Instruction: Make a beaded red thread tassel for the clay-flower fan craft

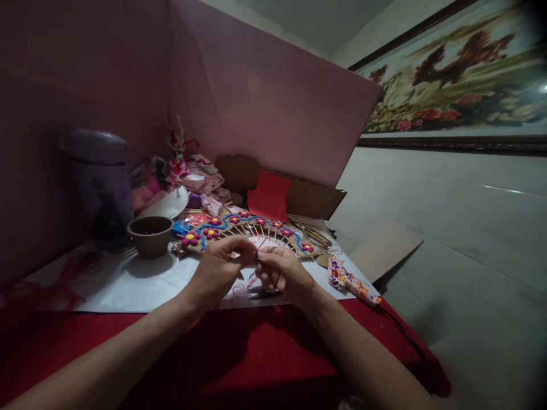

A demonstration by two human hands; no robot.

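My left hand [220, 270] and my right hand [284, 270] meet over the front of the white sheet, fingertips almost touching. Both are closed in a pinch on a thin red thread [262, 242], a short end of which sticks up between them. Loose pink thread [241, 289] dangles in loops below the fingers. Something dark with a blade-like shape [258, 293] lies under my right hand, mostly hidden. Just behind the hands rests a burlap fan [252, 220] with thin ribs, pink flowers and a wavy blue trim; my hands cover its lower middle.
A brown bowl [150, 236] and a purple bin [100, 182] stand at left. Craft scraps [200, 176] pile up behind. A floral-wrapped glue gun [352, 283] with a cord lies at right. Red cloth [256, 347] covers the table under the white sheet [106, 285]; pink panels [265, 85] rise behind.
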